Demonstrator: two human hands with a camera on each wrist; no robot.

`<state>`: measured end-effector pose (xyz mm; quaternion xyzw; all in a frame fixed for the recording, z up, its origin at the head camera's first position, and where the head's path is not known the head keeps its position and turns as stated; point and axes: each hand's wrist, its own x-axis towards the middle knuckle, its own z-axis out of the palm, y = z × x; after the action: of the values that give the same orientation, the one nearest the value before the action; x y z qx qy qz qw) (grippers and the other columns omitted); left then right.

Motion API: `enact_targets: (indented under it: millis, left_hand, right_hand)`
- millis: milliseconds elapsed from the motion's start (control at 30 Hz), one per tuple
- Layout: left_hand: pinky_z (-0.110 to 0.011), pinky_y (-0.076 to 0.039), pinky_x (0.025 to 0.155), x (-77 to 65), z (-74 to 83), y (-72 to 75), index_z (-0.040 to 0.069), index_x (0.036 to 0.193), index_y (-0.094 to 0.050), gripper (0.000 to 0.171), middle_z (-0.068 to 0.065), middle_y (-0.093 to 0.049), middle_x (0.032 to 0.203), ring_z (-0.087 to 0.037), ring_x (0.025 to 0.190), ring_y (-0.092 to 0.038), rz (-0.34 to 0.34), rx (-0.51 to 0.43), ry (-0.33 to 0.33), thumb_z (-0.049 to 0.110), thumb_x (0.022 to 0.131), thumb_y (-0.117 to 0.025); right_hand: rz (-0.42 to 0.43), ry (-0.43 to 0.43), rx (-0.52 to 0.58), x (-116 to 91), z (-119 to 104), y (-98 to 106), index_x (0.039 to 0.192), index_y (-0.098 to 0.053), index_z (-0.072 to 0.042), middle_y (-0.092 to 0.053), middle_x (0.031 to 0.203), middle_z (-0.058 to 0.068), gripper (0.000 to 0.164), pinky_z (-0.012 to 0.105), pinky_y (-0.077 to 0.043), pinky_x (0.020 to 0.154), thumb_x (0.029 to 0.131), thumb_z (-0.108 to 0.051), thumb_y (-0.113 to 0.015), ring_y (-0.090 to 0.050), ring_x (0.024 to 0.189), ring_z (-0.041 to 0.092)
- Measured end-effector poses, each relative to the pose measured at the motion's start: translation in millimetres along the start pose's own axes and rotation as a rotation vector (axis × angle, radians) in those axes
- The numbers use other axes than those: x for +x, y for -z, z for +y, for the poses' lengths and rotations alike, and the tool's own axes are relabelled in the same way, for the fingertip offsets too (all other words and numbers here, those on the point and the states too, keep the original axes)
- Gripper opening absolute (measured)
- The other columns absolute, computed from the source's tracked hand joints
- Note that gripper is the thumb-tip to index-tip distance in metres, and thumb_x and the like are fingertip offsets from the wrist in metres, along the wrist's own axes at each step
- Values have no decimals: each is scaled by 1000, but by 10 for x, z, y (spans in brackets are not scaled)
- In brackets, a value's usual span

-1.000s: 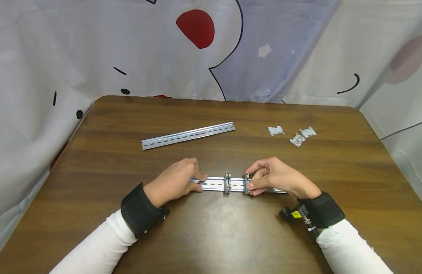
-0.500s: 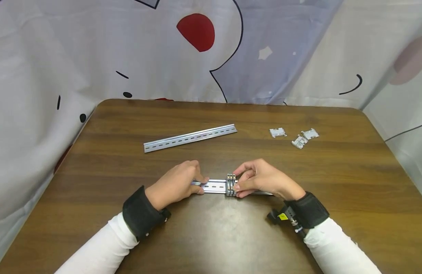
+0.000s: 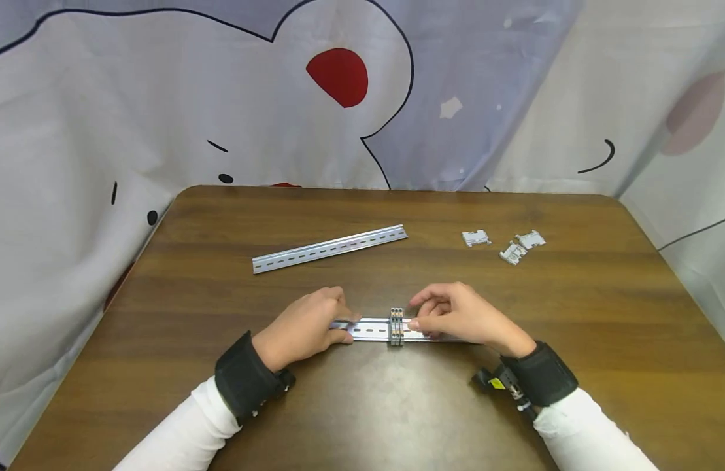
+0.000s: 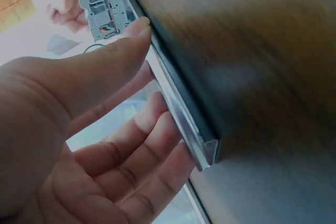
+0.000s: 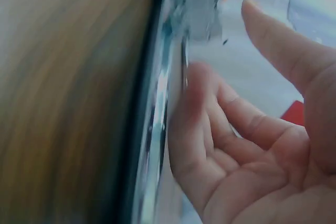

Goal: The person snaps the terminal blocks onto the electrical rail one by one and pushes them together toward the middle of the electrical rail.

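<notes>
A slotted metal DIN rail (image 3: 370,330) lies crosswise on the table near the hands. The left hand (image 3: 306,327) holds its left end, thumb along the near edge and fingers on the far edge; the left wrist view shows the rail (image 4: 181,111) between them. Several thin grey terminal blocks (image 3: 396,327) stand pressed together on the rail. In the right wrist view the blocks (image 5: 202,6) sit beyond the fingertips. The right hand (image 3: 468,317) is just right of them over the rail, thumb and fingers parted with nothing between them.
A second, longer-looking DIN rail (image 3: 329,249) lies at an angle farther back. At the back right are three loose terminal blocks, one block (image 3: 476,238) apart from a touching pair (image 3: 513,253). A printed cloth (image 3: 221,98) hangs behind the table (image 3: 362,418).
The right hand slid a terminal block leftward along the rail against the others, then let go and drew back slightly right. The left hand kept its hold. The head view tilted up a little.
</notes>
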<state>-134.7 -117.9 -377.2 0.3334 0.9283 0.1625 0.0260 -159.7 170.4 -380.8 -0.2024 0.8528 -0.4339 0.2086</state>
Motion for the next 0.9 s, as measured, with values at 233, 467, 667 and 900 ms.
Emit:
enact_targets:
  millis: [233,467,667,900]
  left_hand:
    - [-24,-41,64,-171,-99,33,17,119,-74,43,-1,-62,94,-10,76,-51,15,32,73,29,78,-83]
    - [-23,-38,63,-308,-206,59,18,114,-76,36,2,-61,91,-10,76,-48,26,14,147,29,81,-81]
    - [-22,-40,64,-350,-199,-5,16,98,-75,24,2,-58,85,-10,73,-49,44,-102,140,24,77,-84]
    - [-20,-45,62,-407,-337,-32,15,87,-65,11,2,-61,78,-11,70,-54,-12,-375,133,14,86,-75]
  right_hand:
    - [209,155,-499,-501,392,301,108,-73,-11,-66,89,1,44,25,-48,68,70,-27,-89,-57,79,13]
    - [257,114,-534,-770,567,436,102,-73,-13,-59,86,1,35,21,-46,63,70,-17,-88,-52,75,11]
    - [178,31,-251,-778,608,445,99,-63,-7,-69,82,5,32,22,-52,60,75,-15,-85,-61,68,6]
    - [-33,13,308,-736,847,512,104,-58,6,-77,87,11,16,36,-60,70,95,-6,-64,-73,78,15]
